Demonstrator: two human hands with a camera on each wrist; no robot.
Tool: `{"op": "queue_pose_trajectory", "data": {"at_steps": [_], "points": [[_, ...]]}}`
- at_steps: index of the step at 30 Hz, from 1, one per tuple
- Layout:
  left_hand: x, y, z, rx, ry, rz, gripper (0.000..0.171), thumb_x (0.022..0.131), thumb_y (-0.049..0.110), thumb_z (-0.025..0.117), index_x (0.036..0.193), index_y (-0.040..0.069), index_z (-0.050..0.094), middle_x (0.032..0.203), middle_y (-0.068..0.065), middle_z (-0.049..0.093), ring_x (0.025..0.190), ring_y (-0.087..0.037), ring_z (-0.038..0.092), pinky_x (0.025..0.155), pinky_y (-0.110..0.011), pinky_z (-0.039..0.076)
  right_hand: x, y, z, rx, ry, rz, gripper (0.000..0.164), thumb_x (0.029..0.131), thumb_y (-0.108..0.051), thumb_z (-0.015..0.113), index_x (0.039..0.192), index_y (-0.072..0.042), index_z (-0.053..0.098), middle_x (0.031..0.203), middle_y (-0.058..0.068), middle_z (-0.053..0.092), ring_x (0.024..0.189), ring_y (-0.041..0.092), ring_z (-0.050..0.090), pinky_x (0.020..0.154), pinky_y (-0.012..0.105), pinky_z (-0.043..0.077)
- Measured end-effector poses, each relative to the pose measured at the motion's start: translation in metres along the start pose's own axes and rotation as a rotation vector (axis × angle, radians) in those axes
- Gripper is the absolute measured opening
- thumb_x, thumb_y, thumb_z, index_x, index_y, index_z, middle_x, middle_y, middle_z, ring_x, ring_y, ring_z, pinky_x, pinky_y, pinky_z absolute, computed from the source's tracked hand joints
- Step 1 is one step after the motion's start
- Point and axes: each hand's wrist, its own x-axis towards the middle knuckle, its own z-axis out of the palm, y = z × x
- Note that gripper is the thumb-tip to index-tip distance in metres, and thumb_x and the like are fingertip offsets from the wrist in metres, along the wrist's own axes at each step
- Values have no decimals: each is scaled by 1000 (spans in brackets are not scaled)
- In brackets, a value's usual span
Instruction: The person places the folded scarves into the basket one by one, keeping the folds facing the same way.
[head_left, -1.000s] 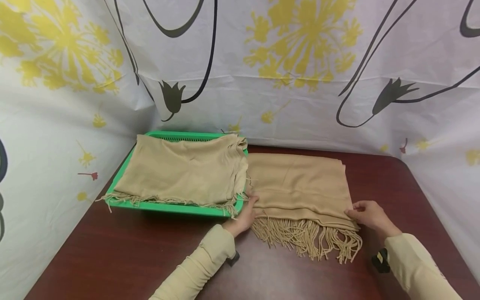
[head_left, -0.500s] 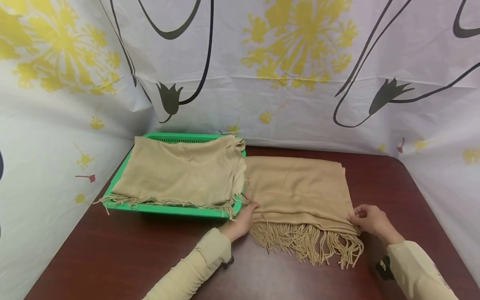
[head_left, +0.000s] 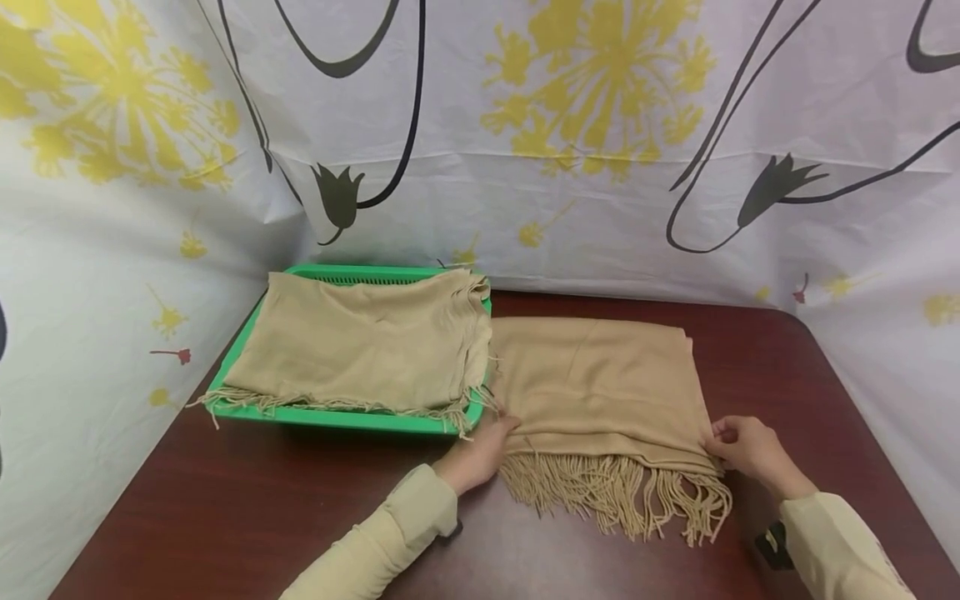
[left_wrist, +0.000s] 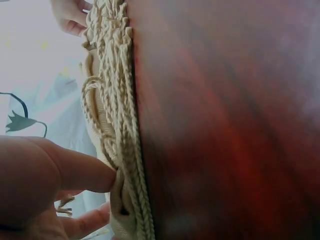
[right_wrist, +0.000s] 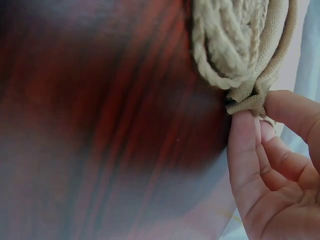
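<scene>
A folded tan scarf (head_left: 600,375) with a braided fringe along its near side lies on the table to the right of the basket. My left hand (head_left: 477,454) holds its near left corner; in the left wrist view the thumb (left_wrist: 87,170) presses on the folded layers. At the near right corner, my right hand (head_left: 752,450) pinches the edge between thumb and fingers, and the right wrist view shows the fingertips on the stacked layers (right_wrist: 250,97). Some of the left fingers are hidden by the scarf.
A green plastic basket (head_left: 337,418) stands at the left, its right side against the scarf. Folded beige fringed cloths (head_left: 360,342) fill it, with fringe hanging over the rim. White patterned fabric (head_left: 465,200) hangs behind the dark red-brown table (head_left: 225,500).
Both hands have drawn the folded scarf slightly toward the near edge of the table, keeping hold of its near corners. The basket stays put; the head view has shifted a little.
</scene>
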Motion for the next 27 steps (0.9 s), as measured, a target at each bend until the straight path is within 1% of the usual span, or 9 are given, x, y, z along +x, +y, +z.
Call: {"op": "queue_pose_trajectory", "data": {"at_steps": [2,3,6,10,13,16,18,22,27], "points": [[-5,0,-2,-11,-25,16,28,89,1,47,116,5,54,113,-15,44,105,-23,46,84,-28,42,-3,0,0,-4,1,0,23,81,-11,62,86,10,53,74,9,59,60,17,58,53,31,50],[-8,0,-3,54,-35,54,31,89,0,47,118,6,54,115,-17,42,107,-24,46,84,-28,43,-4,1,1,-8,0,-2,23,81,-11,62,86,9,54,74,9,59,60,17,58,53,30,50],[-14,-1,-5,100,-39,100,29,89,4,50,117,6,55,116,-17,41,100,-22,50,77,-26,46,-8,1,2,-18,1,-4,21,80,-11,62,86,8,54,73,7,59,60,16,57,52,29,49],[-20,-2,-7,85,-40,102,27,90,10,51,116,8,55,122,-20,37,89,-21,55,67,-24,47,-14,1,3,-28,13,-3,20,81,-10,61,86,9,54,71,6,58,59,16,56,52,29,49],[-24,-4,-9,77,-16,87,25,91,12,50,115,8,54,130,-25,34,90,-25,58,61,-23,46,-17,1,4,-20,18,-1,21,80,-9,62,86,9,54,72,7,58,59,16,56,52,29,49],[-27,-6,-8,132,44,109,22,91,9,48,112,7,53,127,-26,37,88,-26,59,56,-22,45,-18,1,5,-12,25,0,20,80,-8,62,86,10,54,72,7,59,59,16,57,52,29,50],[-28,-7,-7,199,94,150,24,90,3,47,114,4,51,123,-25,40,90,-26,57,59,-23,47,-18,2,6,-11,28,-2,20,80,-7,62,86,10,54,71,7,59,59,16,57,51,29,50],[-30,-8,-6,292,150,201,33,86,-8,46,119,-2,48,121,-27,40,104,-28,50,77,-29,47,-19,3,6,-8,28,0,19,79,-6,61,86,10,54,70,6,59,58,16,56,51,29,50],[-30,-8,-5,346,144,224,28,87,-7,46,113,-2,51,118,-26,43,103,-28,51,78,-31,47,-21,3,6,-9,25,6,19,80,-6,61,86,10,54,70,6,59,58,16,56,51,29,50]]}}
